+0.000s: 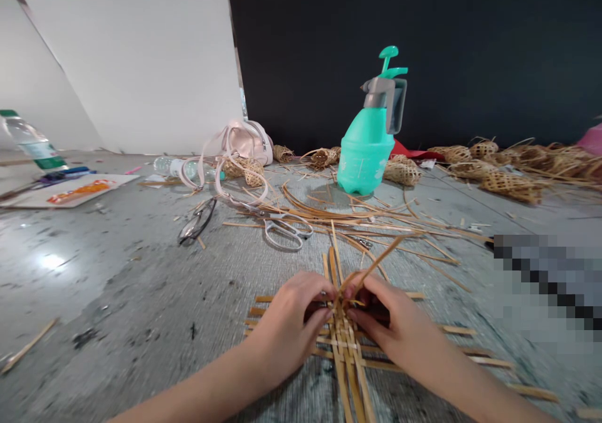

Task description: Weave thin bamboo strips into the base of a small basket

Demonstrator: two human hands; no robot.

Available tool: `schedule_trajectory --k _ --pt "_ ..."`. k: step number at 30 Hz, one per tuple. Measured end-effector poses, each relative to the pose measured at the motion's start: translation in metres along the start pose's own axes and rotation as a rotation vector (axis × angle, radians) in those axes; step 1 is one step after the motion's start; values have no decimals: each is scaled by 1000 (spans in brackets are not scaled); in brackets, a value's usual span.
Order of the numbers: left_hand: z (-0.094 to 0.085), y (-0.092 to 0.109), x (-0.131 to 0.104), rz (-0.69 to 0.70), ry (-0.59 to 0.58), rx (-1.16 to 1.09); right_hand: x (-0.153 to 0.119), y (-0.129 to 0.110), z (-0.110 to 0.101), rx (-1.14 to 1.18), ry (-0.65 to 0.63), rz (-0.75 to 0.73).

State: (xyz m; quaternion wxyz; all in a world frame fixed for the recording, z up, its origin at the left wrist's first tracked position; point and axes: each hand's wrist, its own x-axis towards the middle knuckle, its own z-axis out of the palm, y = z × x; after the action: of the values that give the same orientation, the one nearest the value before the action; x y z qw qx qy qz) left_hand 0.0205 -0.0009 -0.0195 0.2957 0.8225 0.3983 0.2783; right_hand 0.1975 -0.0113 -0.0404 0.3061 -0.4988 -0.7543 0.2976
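Observation:
A piece of bamboo-strip weaving (347, 341) lies on the table in front of me, its strips crossing lengthwise and sideways. My left hand (301, 313) is closed at the upper part of the weave, thumb and fingers pinching the strips there. Facing it, my right hand (388, 316) pinches a thin bamboo strip (380, 260) whose free end rises up and to the right. Both hands nearly meet over the middle strips. The fingertips partly hide the crossing between them.
Scissors (285, 231), glasses (196, 223) and loose bamboo strips (338, 218) lie beyond the weave. Farther back stand a green spray bottle (364, 153) and a pink bag (249, 142). Woven pieces (510, 186) lie at the right; a water bottle (35, 144) stands far left.

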Motion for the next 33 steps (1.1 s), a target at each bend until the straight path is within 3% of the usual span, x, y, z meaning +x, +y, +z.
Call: schedule_trajectory --k 10,20,33 --pt "3 -1 2 -65 9 -96 0 -2 1 26 -13 22" --pt "2 -1 0 42 28 -61 0 -1 -1 -9 31 -73" --pt "3 -1 2 -75 -5 -139 0 -1 1 -67 44 -8"
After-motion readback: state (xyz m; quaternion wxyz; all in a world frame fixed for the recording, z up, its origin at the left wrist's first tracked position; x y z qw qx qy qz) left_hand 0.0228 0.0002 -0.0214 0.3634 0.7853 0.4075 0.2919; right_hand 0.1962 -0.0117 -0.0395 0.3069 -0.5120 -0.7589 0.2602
